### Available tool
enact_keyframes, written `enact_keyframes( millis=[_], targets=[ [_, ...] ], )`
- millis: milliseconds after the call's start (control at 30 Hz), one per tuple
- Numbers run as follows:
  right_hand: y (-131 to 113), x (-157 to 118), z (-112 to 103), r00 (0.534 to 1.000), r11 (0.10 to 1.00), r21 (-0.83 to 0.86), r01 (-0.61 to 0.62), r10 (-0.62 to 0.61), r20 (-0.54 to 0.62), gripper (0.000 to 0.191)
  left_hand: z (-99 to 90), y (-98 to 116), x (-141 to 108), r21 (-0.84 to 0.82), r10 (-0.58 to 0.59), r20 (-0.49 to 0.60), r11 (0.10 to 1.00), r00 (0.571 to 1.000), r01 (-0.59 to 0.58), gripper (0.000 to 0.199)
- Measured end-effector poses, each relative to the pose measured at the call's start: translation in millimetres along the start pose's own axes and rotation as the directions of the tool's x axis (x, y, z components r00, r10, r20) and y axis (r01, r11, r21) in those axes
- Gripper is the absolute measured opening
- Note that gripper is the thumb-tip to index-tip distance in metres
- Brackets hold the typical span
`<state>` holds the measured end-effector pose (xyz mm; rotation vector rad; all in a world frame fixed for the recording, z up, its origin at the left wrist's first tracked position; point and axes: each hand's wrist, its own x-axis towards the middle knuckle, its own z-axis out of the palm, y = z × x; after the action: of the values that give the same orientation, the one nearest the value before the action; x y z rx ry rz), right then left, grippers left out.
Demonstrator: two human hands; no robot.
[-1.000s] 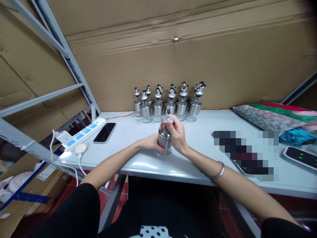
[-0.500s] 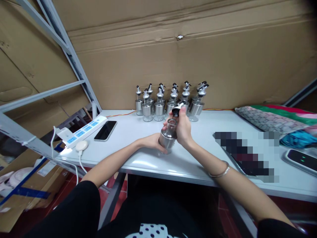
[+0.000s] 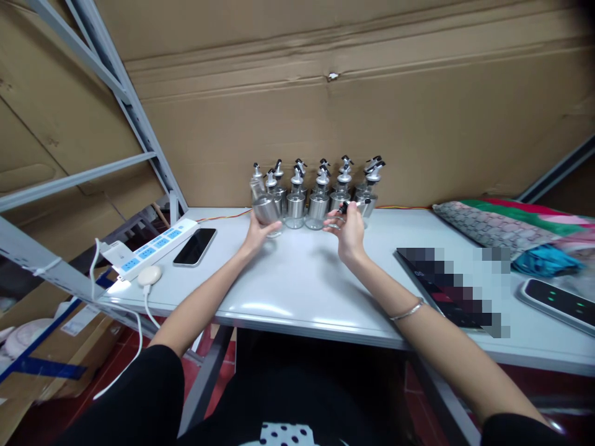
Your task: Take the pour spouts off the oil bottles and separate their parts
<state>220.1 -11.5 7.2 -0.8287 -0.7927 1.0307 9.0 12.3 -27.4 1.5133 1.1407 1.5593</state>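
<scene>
My left hand (image 3: 258, 234) is closed round an uncapped glass oil bottle (image 3: 266, 209) with a steel band. The bottle tilts to the left, at the front left of a group of similar bottles, and is slightly blurred. In my right hand (image 3: 349, 230) is a pourer stopper (image 3: 357, 205), silver and black, pinched by thumb and fingers and lying roughly level. Behind both hands, several oil bottles (image 3: 295, 203) stand upright in two rows, each with a pourer stopper on top. My right hand is in front of the right-hand bottles and partly hides them.
At the left lie a phone (image 3: 195, 246), a white power strip (image 3: 158, 249) and a round white charger (image 3: 149, 275). A tablet (image 3: 418, 272), partly pixelated, rests at the right, near a patterned bag (image 3: 493, 232) and a device with green lights (image 3: 558, 303). Cardboard (image 3: 232, 111) stands behind the table.
My left hand has carried the open bottle forward and left, away from the stopper. My right hand has shifted slightly right, and the stopper has turned from over the bottle's mouth to level.
</scene>
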Motion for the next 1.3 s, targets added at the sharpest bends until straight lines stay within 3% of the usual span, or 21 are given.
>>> enact_keyframes(
  millis=[100, 267, 433, 767, 1000, 1300],
  targets=[
    [2, 0, 0, 1.000, 1.000, -0.015, -0.016, 0.016, -0.007, 0.040, -19.9, -17, 16, 0.081, -0.060, -0.154, 0.994, 0.986, 0.073, 0.060],
    [4, -6, 2, 0.999, 0.999, -0.044, -0.021, 0.023, 0.025, 0.035, -39.8, -35, 23, 0.212, -0.129, -0.154, 0.964, 0.980, 0.161, 0.054],
    [3, -5, 1, 0.999, 0.999, -0.037, -0.033, 0.034, 0.027, 0.033, -39.0, -43, 23, 0.292, -0.113, -0.088, 0.947, 0.990, 0.134, 0.057],
    [4, -2, 0, 0.997, 0.996, -0.034, -0.079, 0.079, 0.001, 0.030, -37.1, -55, 30, 0.362, -0.072, -0.074, 0.927, 0.995, 0.094, 0.076],
    [4, -4, -1, 0.998, 0.997, -0.046, -0.057, 0.058, 0.017, 0.031, -38.0, -59, 28, 0.417, -0.077, -0.016, 0.905, 0.997, 0.076, 0.078],
    [3, -3, -1, 0.998, 0.997, -0.041, -0.068, 0.068, 0.009, 0.034, -40.7, -68, 28, 0.520, -0.049, -0.037, 0.852, 0.998, 0.061, 0.075]
  ],
)
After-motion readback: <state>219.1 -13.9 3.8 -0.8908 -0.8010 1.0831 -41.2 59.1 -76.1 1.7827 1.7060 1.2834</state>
